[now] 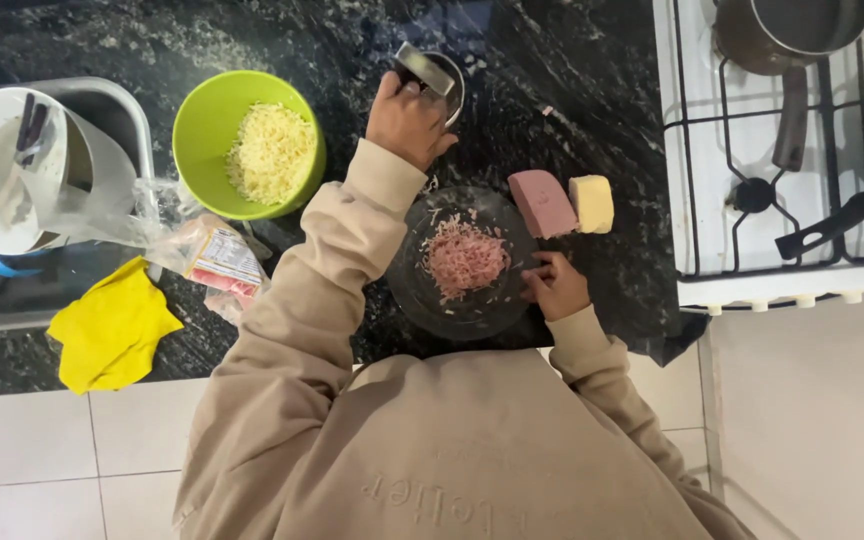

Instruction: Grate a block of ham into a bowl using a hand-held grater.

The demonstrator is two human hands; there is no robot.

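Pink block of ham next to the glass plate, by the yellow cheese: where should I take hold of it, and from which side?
Grip the pink ham block across its two long side faces, coming straight down from above. It lies flat on the dark counter, and its right end touches the cheese block, so that end is blocked. The side toward the glass plate looks free; the right hand is nearest.

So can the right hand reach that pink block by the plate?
Probably yes. The right hand sits at the glass plate rim; the pink block lies just beyond it, nothing between.
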